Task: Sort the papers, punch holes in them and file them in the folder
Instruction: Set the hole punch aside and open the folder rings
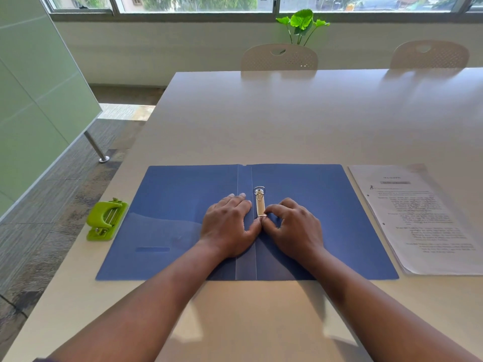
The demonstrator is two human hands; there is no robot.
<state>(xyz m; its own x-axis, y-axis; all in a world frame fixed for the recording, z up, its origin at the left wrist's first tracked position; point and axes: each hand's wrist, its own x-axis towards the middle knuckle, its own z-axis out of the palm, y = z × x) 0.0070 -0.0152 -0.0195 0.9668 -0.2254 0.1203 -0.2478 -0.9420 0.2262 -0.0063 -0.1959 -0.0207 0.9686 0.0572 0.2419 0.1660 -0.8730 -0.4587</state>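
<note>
A blue folder (313, 218) lay open and flat on the pale table (287, 121), low in the middle of the frame, both covers spread to either side of its spine. Nothing was filed in it: the only thing inside was the metal ring clip (259, 203), fixed just right of the spine, with one ring standing at its upper end and another at its lower end. The left cover carried a clear inner pocket across its lower half, and no sheet showed in that pocket.

The left hand (230, 226) rested palm down on the folder just left of the clip, its fingers straight and lying together, pressing the cover flat. The right hand (292, 228) sat just right of the clip with its fingers curled, thumb and forefinger pinching the lower ring.

The papers (418, 218), a printed stack with punched holes along its left edge, lay on the table at the right of the frame, just beside the folder's right cover and outside it. The green hole punch (105, 220) stood at the left, just beside the folder's left edge.

At the top of the frame two white chairs (279, 57) faced the far side of the table, a leafy plant (302, 22) behind them under the window.
</note>
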